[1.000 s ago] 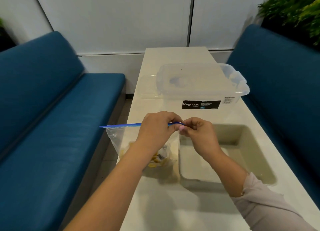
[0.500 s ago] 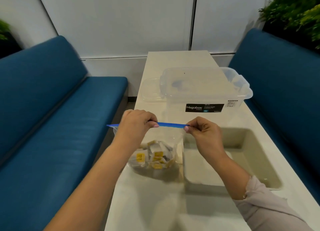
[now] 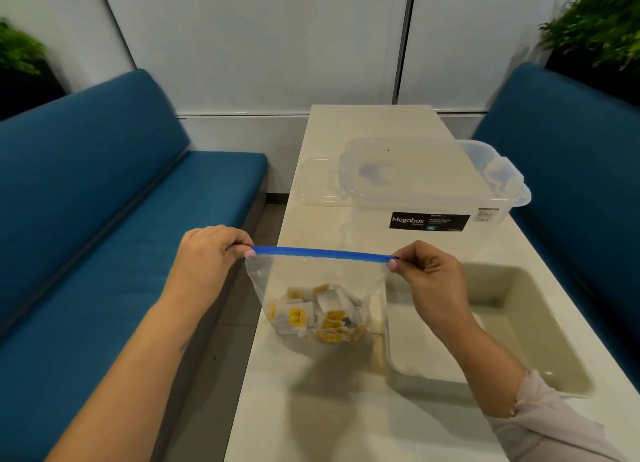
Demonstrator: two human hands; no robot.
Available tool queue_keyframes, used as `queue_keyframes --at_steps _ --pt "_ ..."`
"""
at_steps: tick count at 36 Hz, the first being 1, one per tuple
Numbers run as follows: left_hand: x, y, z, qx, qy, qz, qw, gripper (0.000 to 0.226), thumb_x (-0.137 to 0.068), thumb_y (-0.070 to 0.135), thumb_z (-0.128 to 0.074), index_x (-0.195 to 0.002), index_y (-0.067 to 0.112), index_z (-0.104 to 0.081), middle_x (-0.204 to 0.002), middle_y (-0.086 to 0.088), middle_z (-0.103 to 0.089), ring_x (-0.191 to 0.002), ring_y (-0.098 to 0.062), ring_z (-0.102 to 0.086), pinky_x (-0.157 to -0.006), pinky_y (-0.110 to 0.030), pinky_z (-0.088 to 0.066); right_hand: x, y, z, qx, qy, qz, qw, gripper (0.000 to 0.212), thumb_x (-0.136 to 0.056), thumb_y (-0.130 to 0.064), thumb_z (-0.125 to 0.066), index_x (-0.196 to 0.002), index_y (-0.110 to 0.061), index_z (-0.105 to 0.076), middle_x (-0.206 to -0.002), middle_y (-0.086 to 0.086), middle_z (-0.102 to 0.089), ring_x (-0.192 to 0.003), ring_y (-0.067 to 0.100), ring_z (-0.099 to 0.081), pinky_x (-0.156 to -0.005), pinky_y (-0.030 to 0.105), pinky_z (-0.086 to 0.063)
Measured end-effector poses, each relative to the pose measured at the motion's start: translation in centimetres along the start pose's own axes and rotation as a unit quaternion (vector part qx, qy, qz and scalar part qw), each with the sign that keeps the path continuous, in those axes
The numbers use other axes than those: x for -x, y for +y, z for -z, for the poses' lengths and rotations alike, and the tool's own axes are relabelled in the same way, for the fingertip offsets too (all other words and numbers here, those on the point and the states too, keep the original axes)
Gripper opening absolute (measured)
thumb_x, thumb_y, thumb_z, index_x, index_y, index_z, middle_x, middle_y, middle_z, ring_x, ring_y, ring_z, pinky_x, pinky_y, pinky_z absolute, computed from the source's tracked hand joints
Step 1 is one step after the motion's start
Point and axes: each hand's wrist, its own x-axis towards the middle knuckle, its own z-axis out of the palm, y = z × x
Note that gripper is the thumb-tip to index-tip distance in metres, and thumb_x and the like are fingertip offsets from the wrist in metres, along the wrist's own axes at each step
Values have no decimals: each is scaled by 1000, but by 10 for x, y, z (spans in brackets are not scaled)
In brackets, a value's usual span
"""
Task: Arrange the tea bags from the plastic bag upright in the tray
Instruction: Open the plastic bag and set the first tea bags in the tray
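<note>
The left hand (image 3: 207, 254) and right hand (image 3: 427, 274) each pinched an end of the plastic bag (image 3: 317, 288), just left of the tray (image 3: 540, 326). Tea bags (image 3: 318, 318) lay heaped inside it. A clear box (image 3: 426, 188) stood behind the tray.

Both arms reached forward from the lower edge of the view, the hands raised to the same height and held well apart. The left hand (image 3: 207, 254) was turned back-up, its fingers curled inward, with the thumb and forefinger pinching one end of the blue seal strip of the bag (image 3: 311, 278). The right hand (image 3: 427, 274) mirrored it, fingers curled, thumb and forefinger pinching the opposite end of the strip. Pink-painted nails showed at both pinch points. The left forearm was bare along its visible length. The right forearm was bare near the wrist, with a pale sleeve (image 3: 550, 423) pushed up toward the elbow.
</note>
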Motion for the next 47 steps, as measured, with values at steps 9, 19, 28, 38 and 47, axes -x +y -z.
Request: queue_keyframes --at_steps 9,19,28,38,47 --pt "-20 28 9 21 -149 -36 988 22 -90 37 -57 -109 28 -65 -114 13 -61 -107 -10 -52 -90 -28 -40 -6 -3 -4 -4 -26 8 1000 23 -80 -1 -70 -67 -19 -64 -65 -8 -63 -70 13 -52 -68 26 -45" --pt "-38 72 2 -148 -292 -103 939 33 -93 49 -47 -123 37 -54 -103 14 -64 -90 -8 -56 -71 -27 -48 -30 -9 -18 17 -11 -2 1000 24 -80 -4 -71 -68 -23 -64 -67 -9 -63 -69 12 -55 -72 28 -46" --pt "-34 72 -4 51 -316 37 947 23 -90 47 -57 -103 30 -65 -92 11 -65 -82 -4 -61 -77 -24 -50 -56 -8 -41 34 0 -30 999 12 -81 -13 -72 -77 -24 -69 -74 -2 -67 -70 11 -58 -75 35 -50" --pt "-43 78 -23 107 -324 77 937 25 -97 33 -48 -115 27 -64 -93 14 -65 -80 -3 -63 -67 -20 -48 -38 -7 -58 67 64 -67 993 38 -81 -37 -72 -112 -22 -56 -114 0 -47 -94 10 -49 -82 23 -38" --pt "-54 98 -43 -14 -299 -2 954 35 -94 31 -51 -129 28 -56 -116 6 -65 -102 -14 -58 -81 -29 -48 -28 -8 -80 18 42 -175 983 55 -77 -9 -68 -125 -13 -41 -98 4 -54 -89 21 -58 -85 40 -51"
